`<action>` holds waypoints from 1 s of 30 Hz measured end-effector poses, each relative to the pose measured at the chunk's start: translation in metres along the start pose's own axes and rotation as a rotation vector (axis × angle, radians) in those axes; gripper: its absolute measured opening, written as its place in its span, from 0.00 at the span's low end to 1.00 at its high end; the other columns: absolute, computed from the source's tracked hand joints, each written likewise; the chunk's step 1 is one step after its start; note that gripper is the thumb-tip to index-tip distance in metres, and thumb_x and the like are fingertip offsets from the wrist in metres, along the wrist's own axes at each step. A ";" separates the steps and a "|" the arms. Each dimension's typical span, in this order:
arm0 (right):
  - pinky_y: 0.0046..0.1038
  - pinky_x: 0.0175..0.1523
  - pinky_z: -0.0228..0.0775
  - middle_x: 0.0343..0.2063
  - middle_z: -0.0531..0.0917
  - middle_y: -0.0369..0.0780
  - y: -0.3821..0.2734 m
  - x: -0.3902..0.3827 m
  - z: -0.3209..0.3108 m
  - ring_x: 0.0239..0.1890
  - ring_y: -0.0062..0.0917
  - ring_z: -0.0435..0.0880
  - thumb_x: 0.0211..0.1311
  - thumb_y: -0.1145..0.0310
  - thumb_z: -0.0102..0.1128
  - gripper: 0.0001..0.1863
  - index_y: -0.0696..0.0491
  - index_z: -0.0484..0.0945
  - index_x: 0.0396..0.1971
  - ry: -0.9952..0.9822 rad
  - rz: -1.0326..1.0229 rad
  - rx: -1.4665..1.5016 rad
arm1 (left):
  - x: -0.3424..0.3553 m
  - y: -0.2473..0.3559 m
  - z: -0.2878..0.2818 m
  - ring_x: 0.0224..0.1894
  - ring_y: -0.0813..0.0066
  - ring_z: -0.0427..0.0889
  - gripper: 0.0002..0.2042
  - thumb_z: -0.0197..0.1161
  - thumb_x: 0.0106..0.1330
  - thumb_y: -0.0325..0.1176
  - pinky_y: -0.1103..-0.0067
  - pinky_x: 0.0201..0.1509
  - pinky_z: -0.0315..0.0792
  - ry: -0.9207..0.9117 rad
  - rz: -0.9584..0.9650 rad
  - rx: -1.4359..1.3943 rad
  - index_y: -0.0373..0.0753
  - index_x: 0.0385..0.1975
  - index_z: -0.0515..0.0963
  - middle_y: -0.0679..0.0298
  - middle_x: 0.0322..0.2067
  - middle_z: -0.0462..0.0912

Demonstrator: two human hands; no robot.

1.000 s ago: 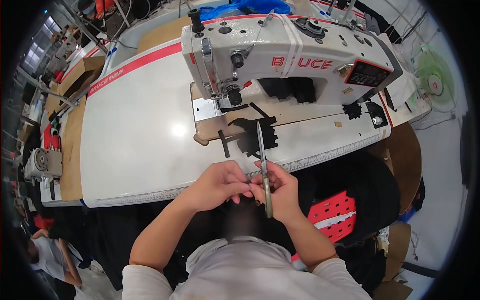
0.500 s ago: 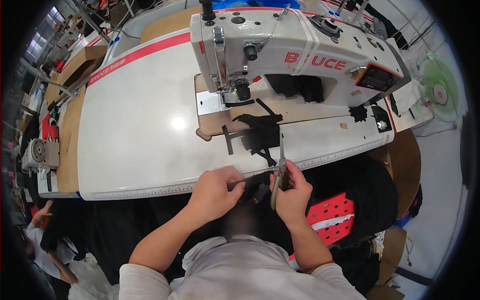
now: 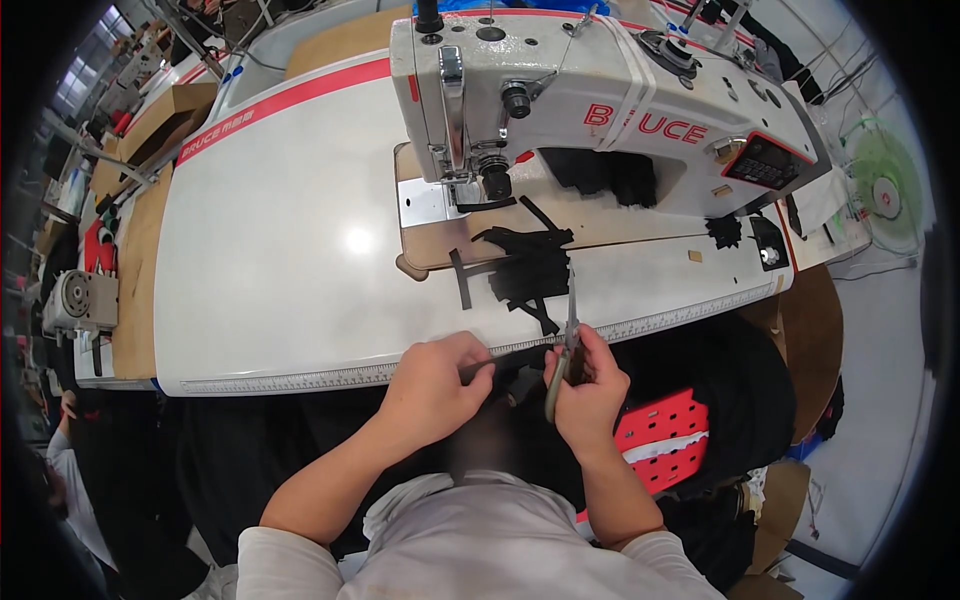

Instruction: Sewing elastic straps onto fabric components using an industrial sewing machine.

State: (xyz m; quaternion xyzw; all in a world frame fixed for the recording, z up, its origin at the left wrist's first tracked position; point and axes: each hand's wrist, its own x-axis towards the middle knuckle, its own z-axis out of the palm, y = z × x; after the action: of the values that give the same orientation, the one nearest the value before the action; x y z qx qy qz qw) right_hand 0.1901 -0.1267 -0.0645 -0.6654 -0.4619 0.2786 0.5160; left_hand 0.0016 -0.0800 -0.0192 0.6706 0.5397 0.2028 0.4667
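You seem to be positioning a dark strip (image 3: 518, 357), the grip of your left hand (image 3: 432, 386) clamped on it, toward 2 o'clock the right hand (image 3: 591, 386) closed around scissors (image 3: 572, 322), black pieces (image 3: 532, 275) at 12 o'clock on the worktop (image 3: 270, 250), so the next move likely calls for steady tension

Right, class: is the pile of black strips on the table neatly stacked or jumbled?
Jumbled: the pile of black strips has ends sticking out at different angles.
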 end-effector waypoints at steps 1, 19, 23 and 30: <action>0.16 0.29 0.70 0.21 0.80 0.34 0.000 0.000 0.001 0.23 0.12 0.77 0.52 0.82 0.69 0.19 0.63 0.79 0.47 0.044 -0.053 0.014 | 0.000 0.000 0.000 0.29 0.75 0.83 0.06 0.65 0.60 0.25 0.79 0.40 0.77 0.004 0.009 0.007 0.29 0.31 0.78 0.57 0.27 0.85; 0.19 0.43 0.76 0.33 0.85 0.40 -0.003 -0.001 -0.002 0.35 0.17 0.83 0.53 0.83 0.69 0.24 0.65 0.76 0.51 -0.031 0.010 0.003 | -0.006 0.000 0.003 0.29 0.52 0.84 0.06 0.65 0.59 0.29 0.69 0.34 0.77 0.080 0.072 0.043 0.35 0.32 0.78 0.53 0.27 0.84; 0.19 0.43 0.76 0.33 0.85 0.40 -0.002 0.000 -0.002 0.35 0.17 0.83 0.53 0.83 0.69 0.24 0.65 0.76 0.51 -0.037 0.022 0.014 | -0.006 0.000 0.003 0.29 0.52 0.84 0.06 0.65 0.59 0.29 0.68 0.34 0.77 0.082 0.077 0.045 0.35 0.33 0.78 0.53 0.26 0.84; 0.19 0.43 0.76 0.33 0.85 0.40 -0.002 -0.001 -0.002 0.35 0.17 0.83 0.53 0.83 0.70 0.24 0.66 0.75 0.52 -0.031 0.022 0.004 | -0.005 -0.002 0.003 0.29 0.52 0.84 0.06 0.65 0.58 0.28 0.69 0.33 0.77 0.077 0.080 0.035 0.35 0.32 0.78 0.53 0.26 0.84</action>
State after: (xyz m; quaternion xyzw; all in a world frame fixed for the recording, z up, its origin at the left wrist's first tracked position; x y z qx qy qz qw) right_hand 0.1908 -0.1282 -0.0621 -0.6651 -0.4619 0.2957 0.5068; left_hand 0.0013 -0.0860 -0.0209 0.6914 0.5337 0.2373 0.4251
